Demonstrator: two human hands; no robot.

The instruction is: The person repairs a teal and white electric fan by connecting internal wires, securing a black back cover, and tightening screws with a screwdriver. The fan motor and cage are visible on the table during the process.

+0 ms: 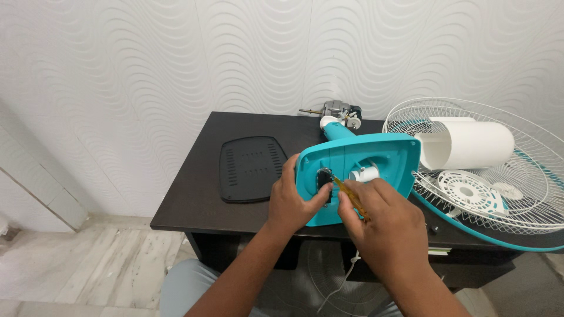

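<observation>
left hand (pixel 292 202): fingers curled round the near left edge of the teal fan base (pixel 376 154), gripping it, thumb by the small black part (pixel 324 178)
right hand (pixel 385 220): fingers pinched shut on a yellow screwdriver (pixel 351 197), tip right at that black part
base: lying tipped up on the dark table (pixel 200 199), middle near edge
black cover (pixel 252 168): flat on the left, well apart
grille (pixel 517 176): right side, with a white cylinder (pixel 470 144) on it
motor (pixel 338 110): far edge by the wall
</observation>
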